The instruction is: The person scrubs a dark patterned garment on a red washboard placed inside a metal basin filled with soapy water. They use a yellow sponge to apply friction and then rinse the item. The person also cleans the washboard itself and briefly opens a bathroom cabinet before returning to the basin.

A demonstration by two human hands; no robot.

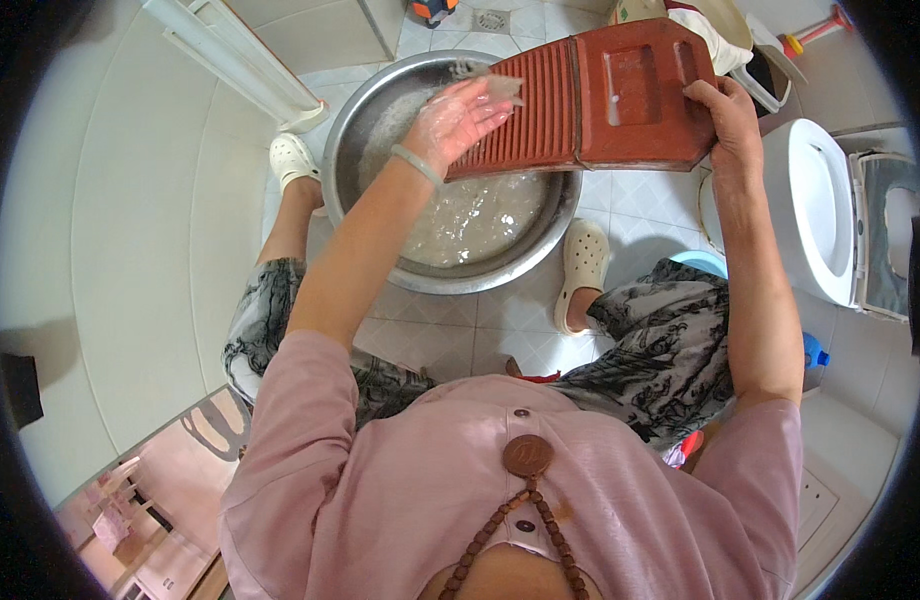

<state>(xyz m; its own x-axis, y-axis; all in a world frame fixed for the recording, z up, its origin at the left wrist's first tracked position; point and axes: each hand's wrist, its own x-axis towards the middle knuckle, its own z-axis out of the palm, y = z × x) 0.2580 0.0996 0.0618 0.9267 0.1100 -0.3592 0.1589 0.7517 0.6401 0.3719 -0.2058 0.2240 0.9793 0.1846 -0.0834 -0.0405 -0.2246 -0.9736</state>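
A red-brown ribbed washboard (617,105) slants over a large round metal basin (460,283) of cloudy water (471,217). My right hand (734,124) grips the board's smooth far-right end, with the thumb on top. My left hand (460,120) is wet and held palm up over the basin, beside the ribbed lower end, its fingers extended. At its fingertips is a blurred greyish shape (505,88), water or a thin piece of something; I cannot tell which. The board's lower left end is partly hidden behind my left hand. A pale bangle is on my left wrist.
A white toilet (820,210) stands at the right, with a light blue basin (700,261) partly behind my knee. My feet in cream clogs (586,255) flank the metal basin. A floor drain (491,20) lies beyond it. A bin and cloths (722,45) are at the upper right.
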